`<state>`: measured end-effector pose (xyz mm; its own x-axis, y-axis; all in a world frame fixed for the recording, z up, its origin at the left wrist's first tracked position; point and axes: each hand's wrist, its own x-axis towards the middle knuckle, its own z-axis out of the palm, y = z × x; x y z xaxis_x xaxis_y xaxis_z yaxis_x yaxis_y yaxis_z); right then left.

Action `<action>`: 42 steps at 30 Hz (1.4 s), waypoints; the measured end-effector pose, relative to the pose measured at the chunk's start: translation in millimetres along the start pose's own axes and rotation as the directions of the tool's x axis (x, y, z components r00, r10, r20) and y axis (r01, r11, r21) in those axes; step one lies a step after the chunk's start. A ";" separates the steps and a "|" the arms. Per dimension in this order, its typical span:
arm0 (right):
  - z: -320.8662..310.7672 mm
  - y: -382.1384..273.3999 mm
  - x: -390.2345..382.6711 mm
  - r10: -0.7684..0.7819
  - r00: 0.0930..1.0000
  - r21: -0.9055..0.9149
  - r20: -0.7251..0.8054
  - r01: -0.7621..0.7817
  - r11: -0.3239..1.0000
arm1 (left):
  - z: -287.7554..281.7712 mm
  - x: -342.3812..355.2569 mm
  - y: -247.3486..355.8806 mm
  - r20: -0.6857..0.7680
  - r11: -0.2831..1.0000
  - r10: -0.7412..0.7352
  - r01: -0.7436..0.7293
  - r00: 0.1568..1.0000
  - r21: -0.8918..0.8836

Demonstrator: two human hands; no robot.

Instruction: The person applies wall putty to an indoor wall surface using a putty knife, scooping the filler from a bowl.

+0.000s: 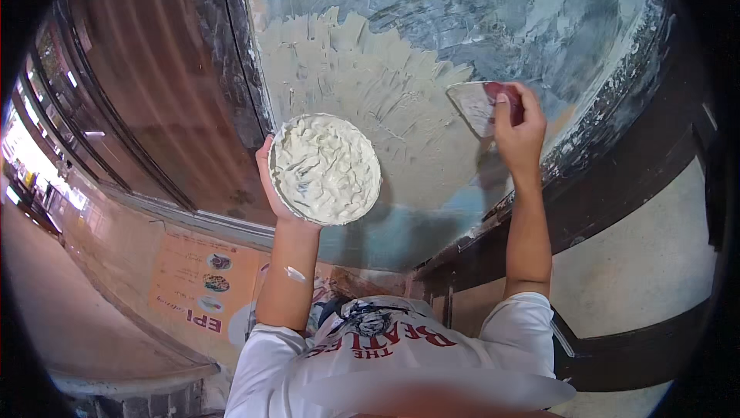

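My left hand (267, 180) supports a round tub (378, 175) from the side and below. Thick off-white putty (324, 167) in ridged peaks fills it to the rim. To the right, my right hand (521, 126) is closed around the dark red handle of a wide putty knife (471, 103). Its blade is smeared with putty and lies against or close to the wall; exact contact is hard to tell. A cream layer of putty (354, 71) covers part of the blue-grey wall panel (493, 21), with a ragged upper edge. White putty marks my left forearm.
Brown ribbed panelling (146, 55) with dark rails stands at the left. A dark, putty-spattered frame (593, 129) borders the wall panel on the right. An orange printed sheet (189, 275) lies at lower left, beyond a pale ledge (131, 379).
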<state>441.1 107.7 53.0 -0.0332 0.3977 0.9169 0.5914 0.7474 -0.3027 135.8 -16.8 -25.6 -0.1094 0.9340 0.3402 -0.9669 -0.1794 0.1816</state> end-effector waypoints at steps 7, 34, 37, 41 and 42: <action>-7.2 10.1 13.3 0.134 0.982 0.091 -0.132 -0.122 0.988 | 3.4 -3.7 2.1 0.037 1.000 -0.003 0.004 0.999 -0.028; -6.7 7.4 14.2 0.216 0.972 0.165 -0.093 -0.199 0.966 | -6.6 -3.4 6.7 0.017 0.999 0.014 -0.013 1.000 -0.030; 4.4 6.0 -2.4 0.060 0.998 0.061 0.002 -0.060 0.996 | -3.9 -2.3 6.0 0.004 1.000 0.009 -0.009 1.000 -0.018; 11.4 0.8 8.8 0.020 0.997 0.021 -0.073 -0.018 1.000 | -5.1 -0.4 4.3 0.023 1.000 0.000 0.001 1.000 -0.015; 7.3 4.1 12.7 0.020 0.997 0.020 -0.074 -0.018 1.000 | -4.3 -0.3 3.4 0.023 1.000 -0.005 0.005 1.000 -0.021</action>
<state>437.2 119.6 61.4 0.0382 0.3718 0.9275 0.5760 0.7503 -0.3244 131.5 -16.4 -29.1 -0.0995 0.9276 0.3601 -0.9720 -0.1681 0.1645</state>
